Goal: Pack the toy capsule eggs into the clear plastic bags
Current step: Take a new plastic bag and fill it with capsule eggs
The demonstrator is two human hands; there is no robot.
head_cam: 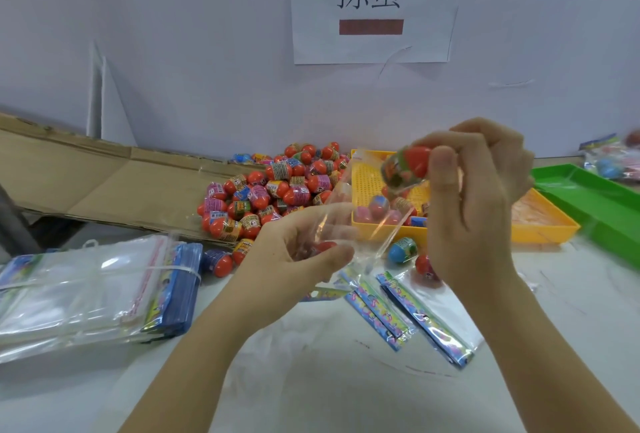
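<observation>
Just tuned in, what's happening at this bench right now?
A person is packing toy eggs by hand. The left hand holds a clear bag with its mouth tilted up toward the right; something red, probably an egg, shows through it near the palm. The right hand pinches a red-topped egg just above the bag's mouth, not yet inside. A pile of eggs lies behind, more sit in the yellow tray, and a stack of empty bags waits at the left.

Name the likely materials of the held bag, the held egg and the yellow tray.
The bag looks like thin clear plastic film: creased, glinting, see-through. The egg is probably hard glossy plastic, red under a printed wrap. The yellow tray seems moulded matte plastic with a perforated floor.
</observation>
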